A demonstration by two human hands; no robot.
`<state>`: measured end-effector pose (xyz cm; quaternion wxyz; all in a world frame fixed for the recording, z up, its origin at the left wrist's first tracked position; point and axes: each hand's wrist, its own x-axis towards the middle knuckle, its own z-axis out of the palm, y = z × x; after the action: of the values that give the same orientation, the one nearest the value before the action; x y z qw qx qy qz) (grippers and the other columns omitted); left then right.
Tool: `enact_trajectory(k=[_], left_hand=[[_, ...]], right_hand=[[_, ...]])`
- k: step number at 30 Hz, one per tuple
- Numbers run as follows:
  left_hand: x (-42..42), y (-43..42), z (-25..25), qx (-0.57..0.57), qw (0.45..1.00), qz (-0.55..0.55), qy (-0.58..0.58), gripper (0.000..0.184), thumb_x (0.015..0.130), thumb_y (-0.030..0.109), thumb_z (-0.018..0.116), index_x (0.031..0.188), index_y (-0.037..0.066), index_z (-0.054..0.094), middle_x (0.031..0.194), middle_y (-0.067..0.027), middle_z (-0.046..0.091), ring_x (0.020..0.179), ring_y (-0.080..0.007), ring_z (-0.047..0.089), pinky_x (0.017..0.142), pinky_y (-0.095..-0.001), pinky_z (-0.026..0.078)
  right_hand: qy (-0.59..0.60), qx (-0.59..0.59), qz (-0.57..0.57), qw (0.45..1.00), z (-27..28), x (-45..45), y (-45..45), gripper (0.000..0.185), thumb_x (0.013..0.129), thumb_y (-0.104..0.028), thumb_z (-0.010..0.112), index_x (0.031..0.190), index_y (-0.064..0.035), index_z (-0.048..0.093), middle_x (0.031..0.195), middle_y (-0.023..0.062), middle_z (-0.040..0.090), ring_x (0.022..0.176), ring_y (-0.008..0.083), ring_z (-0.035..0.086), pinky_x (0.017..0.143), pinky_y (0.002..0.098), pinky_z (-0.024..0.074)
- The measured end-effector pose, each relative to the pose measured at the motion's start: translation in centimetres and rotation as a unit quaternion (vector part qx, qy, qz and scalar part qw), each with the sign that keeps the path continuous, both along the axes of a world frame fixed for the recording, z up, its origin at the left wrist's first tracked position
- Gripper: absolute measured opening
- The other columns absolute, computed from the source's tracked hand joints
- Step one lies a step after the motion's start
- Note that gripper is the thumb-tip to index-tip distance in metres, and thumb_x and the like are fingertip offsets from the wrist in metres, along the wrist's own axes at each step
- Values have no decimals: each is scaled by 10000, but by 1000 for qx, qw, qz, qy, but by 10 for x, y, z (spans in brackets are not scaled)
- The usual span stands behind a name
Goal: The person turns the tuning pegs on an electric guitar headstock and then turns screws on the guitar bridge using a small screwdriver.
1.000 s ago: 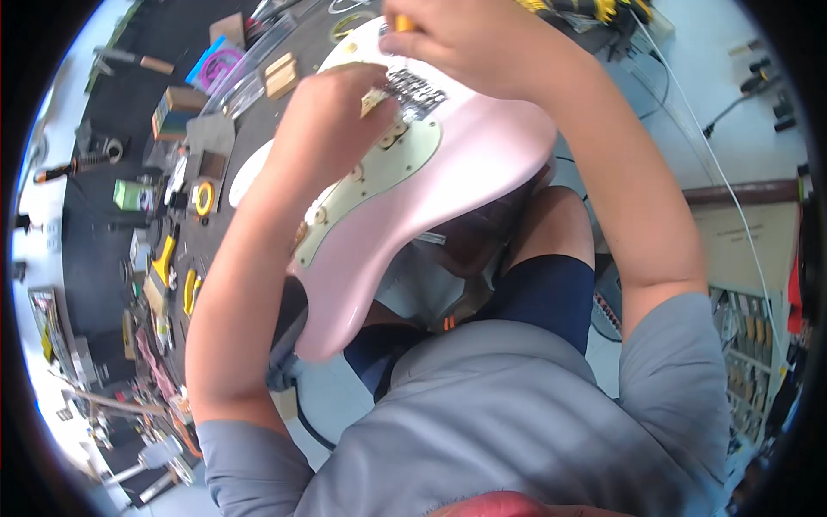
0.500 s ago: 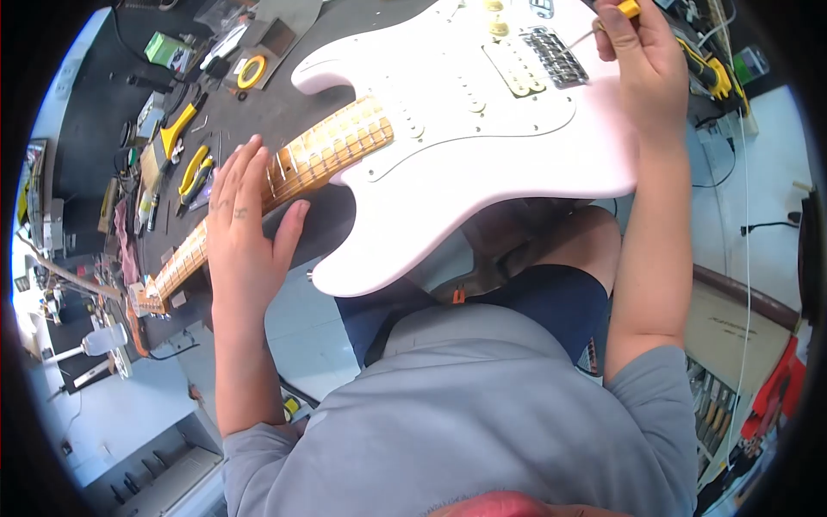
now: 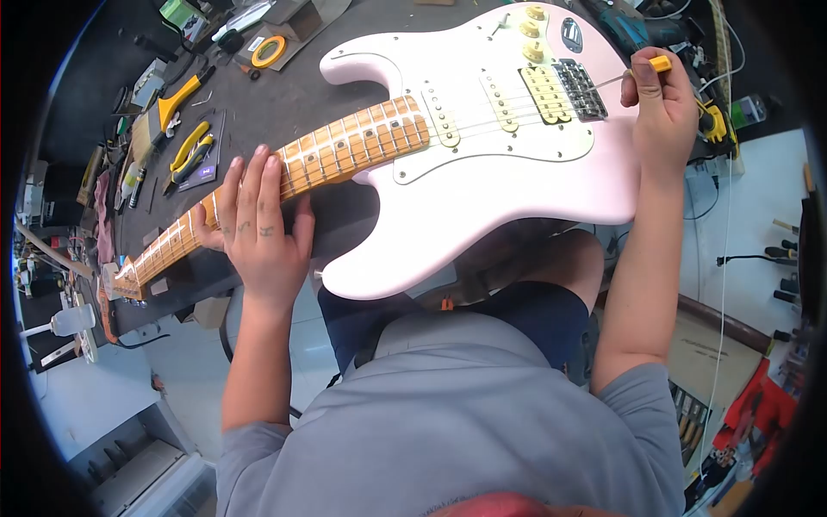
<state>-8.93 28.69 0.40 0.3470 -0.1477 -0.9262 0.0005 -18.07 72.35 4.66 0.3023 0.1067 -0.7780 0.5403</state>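
A pale pink electric guitar (image 3: pixel 482 202) lies face up, its maple neck (image 3: pixel 323 155) pointing to the lower left. My left hand (image 3: pixel 265 237) rests across the strings and fretboard partway along the neck, fingers stretched out, holding nothing. In my right hand (image 3: pixel 665 112) is a screwdriver (image 3: pixel 660 65) with a yellow handle. Its thin shaft points left, and the tip is at the metal bridge (image 3: pixel 581 90); whether it sits in a screw is too small to tell. Beside the bridge is a cream humbucker pickup (image 3: pixel 544 95), with gold knobs (image 3: pixel 532 52) above.
Left of the guitar, the dark bench (image 3: pixel 284 99) carries yellow-handled pliers (image 3: pixel 191 153), a brush with a yellow handle (image 3: pixel 177 103) and a roll of yellow tape (image 3: pixel 269 52). A teal power tool (image 3: pixel 624 30) lies beyond the body at upper right. A white cable (image 3: pixel 722 302) hangs at right.
The view has shifted, so the guitar appears lower and further right. My left hand's fingers have spread across the neck. My right hand still holds the screwdriver at the bridge.
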Motion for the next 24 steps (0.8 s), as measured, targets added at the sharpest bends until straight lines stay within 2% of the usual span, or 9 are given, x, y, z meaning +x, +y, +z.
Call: enact_trajectory(k=[3, 15, 18, 21, 22, 24], left_hand=[[0, 0, 0, 8, 1000, -4, -5, 620, 841, 143, 787, 1430, 111, 596, 1451, -43, 632, 1390, -237, 545, 1198, -460, 156], [0, 9, 3, 6, 1000, 21, -4, 661, 834, 144, 792, 1455, 104, 569, 1466, -71, 614, 1377, -249, 552, 1187, -438, 199], [0, 27, 26, -71, 992, 69, -82, 701, 841, 167, 796, 1487, 106, 532, 1478, -70, 599, 1354, -253, 565, 1198, -467, 227], [-15, 38, 45, -139, 986, 21, -93, 648, 846, 177, 748, 1454, 72, 550, 1427, -90, 625, 1296, -245, 594, 1188, -535, 246], [-21, 41, 46, -181, 982, -12, -54, 536, 894, 146, 666, 1413, 36, 584, 1389, -147, 642, 1239, -269, 631, 1135, -561, 372], [-25, 49, 48, -234, 970, -35, -47, 540, 907, 132, 659, 1429, 23, 571, 1399, -163, 637, 1248, -288, 635, 1121, -539, 410]], right_hand=[[9, -1, -11, 1000, -2, 1, -5, 233, 1059, -252, 638, 1073, -20, 640, 755, 3, 563, 698, 86, 502, 665, 222, 411], [29, -16, 19, 999, -6, -2, -1, 218, 1065, -231, 627, 1087, -15, 646, 754, 7, 565, 709, 90, 507, 670, 224, 415], [33, -24, 19, 999, -7, -1, 0, 221, 1065, -233, 628, 1092, -14, 646, 754, 8, 568, 704, 91, 508, 665, 226, 416], [30, -24, 19, 999, -6, -1, -2, 222, 1065, -234, 628, 1095, -15, 646, 753, 8, 568, 700, 92, 508, 660, 228, 415], [27, -25, 18, 999, -7, -2, -3, 223, 1065, -235, 628, 1096, -15, 646, 753, 8, 568, 699, 93, 508, 659, 228, 415], [30, -25, 27, 999, -7, -3, -1, 222, 1067, -233, 624, 1098, -14, 645, 752, 9, 567, 700, 93, 509, 658, 228, 414]])
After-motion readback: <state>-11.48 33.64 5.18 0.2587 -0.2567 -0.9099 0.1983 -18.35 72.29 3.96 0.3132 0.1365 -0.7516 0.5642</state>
